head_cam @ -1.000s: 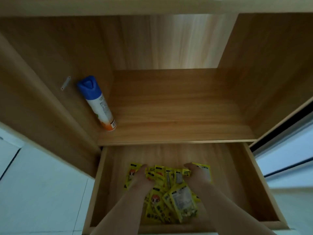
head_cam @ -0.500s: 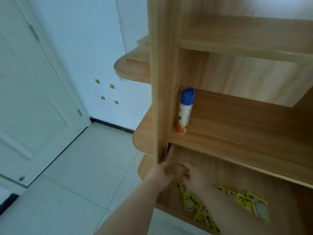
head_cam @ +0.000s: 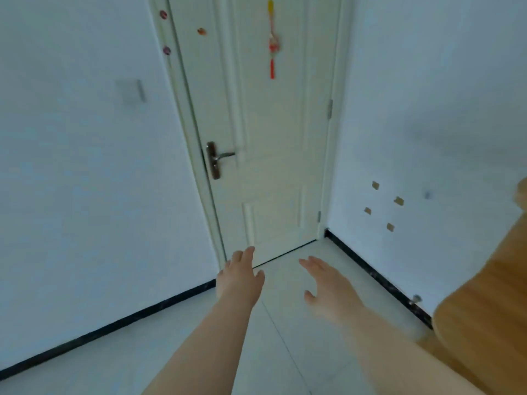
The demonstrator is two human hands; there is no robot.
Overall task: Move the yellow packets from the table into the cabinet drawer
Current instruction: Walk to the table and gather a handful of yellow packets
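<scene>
The fingers [head_cam: 248, 253] of the left hand [head_cam: 241, 276] are straight and loosely together, holding nothing. Those of the right hand [head_cam: 328, 289] are straight too, thumb spread apart, palm empty. Both hands hang out over the pale floor [head_cam: 285, 337], near each other but not touching. Beyond them is a white door [head_cam: 271, 138] with a metal handle [head_cam: 219, 161] and a red ornament [head_cam: 272, 44]. At the right edge, blurred wood is probably the cabinet [head_cam: 484, 309]. The yellow packets are outside this view.

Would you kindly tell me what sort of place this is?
Probably a room in a home: white panelled door with a red hanging charm, pale tiled floor, rounded wooden cabinet corner.
</scene>
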